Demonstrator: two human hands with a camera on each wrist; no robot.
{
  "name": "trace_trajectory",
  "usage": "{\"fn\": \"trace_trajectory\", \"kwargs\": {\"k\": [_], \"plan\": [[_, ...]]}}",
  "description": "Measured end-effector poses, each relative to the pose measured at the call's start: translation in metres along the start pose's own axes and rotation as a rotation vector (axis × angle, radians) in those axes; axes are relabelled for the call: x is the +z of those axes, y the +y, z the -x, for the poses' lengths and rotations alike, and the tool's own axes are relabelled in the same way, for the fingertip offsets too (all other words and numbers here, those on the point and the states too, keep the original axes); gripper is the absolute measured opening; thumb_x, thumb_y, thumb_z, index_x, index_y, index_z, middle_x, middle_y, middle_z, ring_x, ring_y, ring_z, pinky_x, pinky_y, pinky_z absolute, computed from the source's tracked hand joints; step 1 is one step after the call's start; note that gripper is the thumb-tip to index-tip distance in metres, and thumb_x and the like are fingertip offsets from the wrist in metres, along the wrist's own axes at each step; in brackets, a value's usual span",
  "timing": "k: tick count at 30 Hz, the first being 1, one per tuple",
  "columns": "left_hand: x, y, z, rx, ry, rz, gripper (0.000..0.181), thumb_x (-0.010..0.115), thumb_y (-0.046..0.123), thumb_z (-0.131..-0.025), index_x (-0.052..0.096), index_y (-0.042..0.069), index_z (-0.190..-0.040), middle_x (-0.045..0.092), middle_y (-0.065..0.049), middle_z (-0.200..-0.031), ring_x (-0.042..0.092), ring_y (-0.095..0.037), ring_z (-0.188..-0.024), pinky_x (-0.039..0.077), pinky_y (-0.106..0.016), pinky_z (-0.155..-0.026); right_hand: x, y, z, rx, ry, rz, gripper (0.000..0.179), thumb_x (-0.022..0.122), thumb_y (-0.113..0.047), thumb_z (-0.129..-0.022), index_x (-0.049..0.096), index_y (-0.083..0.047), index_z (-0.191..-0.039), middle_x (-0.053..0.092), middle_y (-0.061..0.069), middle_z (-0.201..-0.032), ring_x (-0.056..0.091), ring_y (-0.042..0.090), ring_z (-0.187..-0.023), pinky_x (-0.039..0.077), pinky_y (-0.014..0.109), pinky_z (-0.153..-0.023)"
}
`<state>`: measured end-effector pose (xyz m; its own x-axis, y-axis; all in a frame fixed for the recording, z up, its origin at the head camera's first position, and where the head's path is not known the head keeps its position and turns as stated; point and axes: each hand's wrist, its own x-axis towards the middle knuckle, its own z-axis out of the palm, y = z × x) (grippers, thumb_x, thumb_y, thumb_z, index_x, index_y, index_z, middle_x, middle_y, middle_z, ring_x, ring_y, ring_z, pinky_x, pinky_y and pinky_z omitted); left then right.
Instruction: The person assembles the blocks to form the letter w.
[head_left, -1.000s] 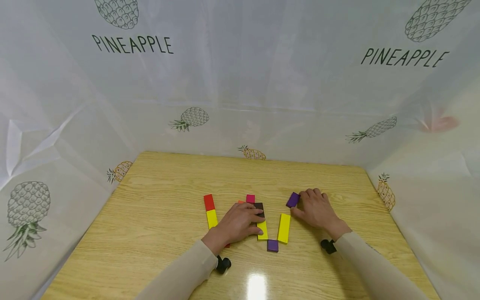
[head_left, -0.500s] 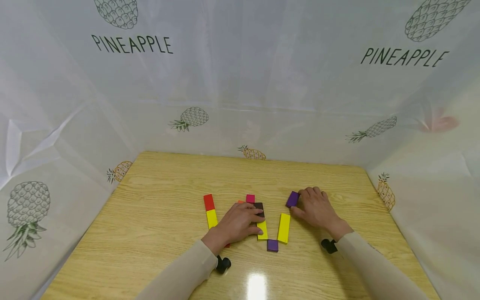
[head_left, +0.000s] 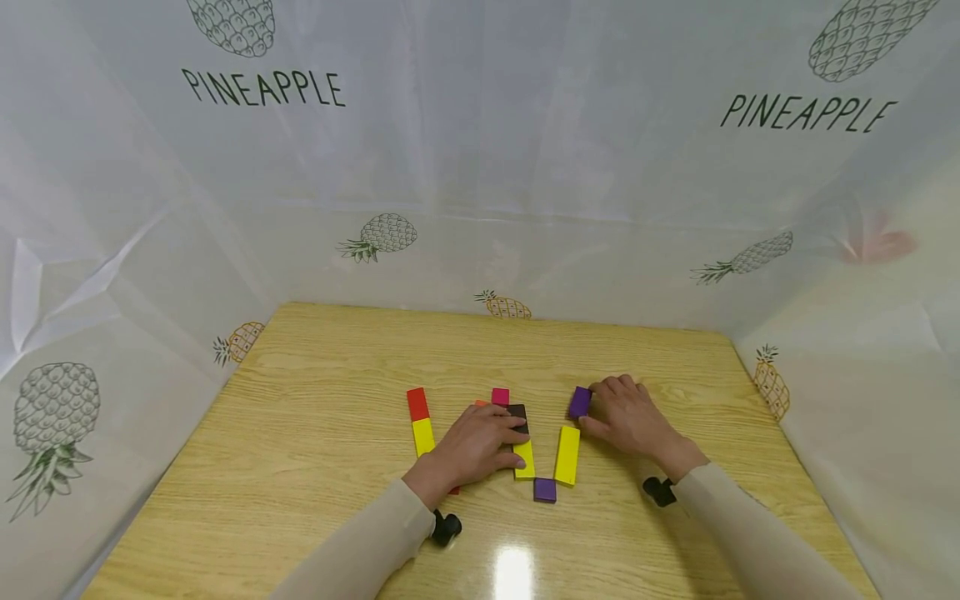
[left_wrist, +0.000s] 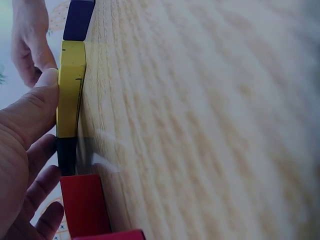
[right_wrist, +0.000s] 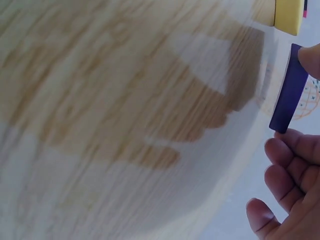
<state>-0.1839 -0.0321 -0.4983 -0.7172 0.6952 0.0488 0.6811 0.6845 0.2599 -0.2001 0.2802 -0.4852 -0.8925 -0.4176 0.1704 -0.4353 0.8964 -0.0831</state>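
In the head view, my right hand (head_left: 632,418) pinches a purple block (head_left: 580,402) between thumb and fingers, just beyond the far end of a yellow block (head_left: 567,456). The right wrist view shows the thumb at one end of this purple block and a fingertip at the other. My left hand (head_left: 480,446) rests over the middle blocks, its fingers on a black block (head_left: 518,413) and its thumb touching a second yellow block (head_left: 524,467). A smaller purple block (head_left: 545,490) lies between the near ends of the two yellow ones.
Left of the left hand, a red block (head_left: 417,405) and a yellow block (head_left: 423,436) lie end to end. A pink block (head_left: 501,396) and a partly hidden orange block (head_left: 481,403) sit beyond that hand. Patterned sheeting (head_left: 480,167) surrounds the wooden table (head_left: 337,367).
My right hand has shifted the purple block slightly left and nearer, towards the far end of the yellow block, turning it more upright in view. The left hand stays in place.
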Motion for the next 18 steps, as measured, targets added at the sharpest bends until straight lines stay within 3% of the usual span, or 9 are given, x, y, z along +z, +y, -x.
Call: {"fn": "trace_trajectory", "kwargs": {"k": [18], "plan": [[-0.0025,0.0005,-0.0001,0.001,-0.015,-0.003,0.047,0.068,0.052,-0.099,0.07,0.032,-0.141,0.058,0.013,-0.154,0.047,-0.017,-0.146,0.037,-0.046,-0.122,0.0022,0.0004,-0.0014,-0.024,-0.056,-0.049,0.049,0.066,-0.037,-0.104,0.067,0.002,-0.134,0.067,0.018,-0.128,0.057,0.039,-0.118,0.049,0.061,-0.099]]}}
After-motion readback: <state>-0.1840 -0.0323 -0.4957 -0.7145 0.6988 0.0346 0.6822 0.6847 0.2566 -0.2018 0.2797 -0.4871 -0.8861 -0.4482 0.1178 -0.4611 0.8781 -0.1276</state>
